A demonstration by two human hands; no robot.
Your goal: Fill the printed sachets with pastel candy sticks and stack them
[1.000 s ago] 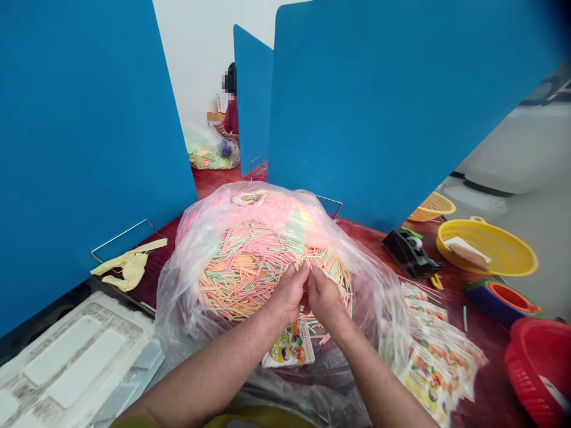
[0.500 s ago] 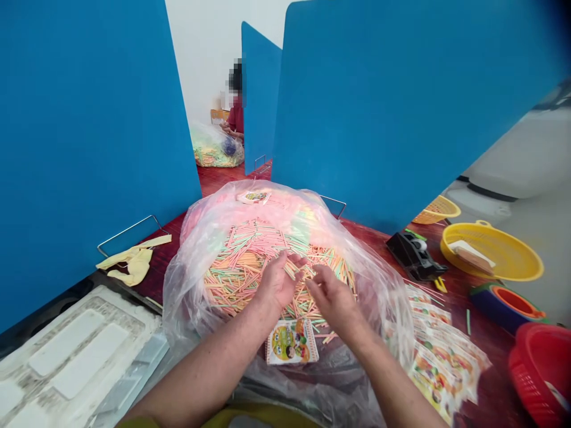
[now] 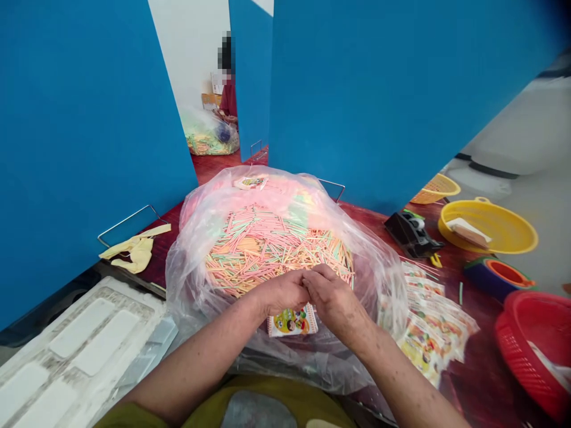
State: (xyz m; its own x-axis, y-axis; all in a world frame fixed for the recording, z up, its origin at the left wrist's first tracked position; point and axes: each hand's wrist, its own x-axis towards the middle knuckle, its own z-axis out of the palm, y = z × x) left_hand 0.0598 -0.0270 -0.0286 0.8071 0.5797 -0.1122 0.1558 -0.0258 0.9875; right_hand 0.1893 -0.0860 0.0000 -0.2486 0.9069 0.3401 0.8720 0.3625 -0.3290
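Left hand [image 3: 283, 292] and right hand [image 3: 332, 291] are being pressed together, any grip hidden; light, stiff, slippery sticks [image 3: 276, 249] are best being pinched in bunches.

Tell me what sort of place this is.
Probably a small hand-packing workshop: blue divider panels split it into work stations, a clear plastic bag of pastel sticks lies beside printed packets, and a co-worker sits by a similar bag.
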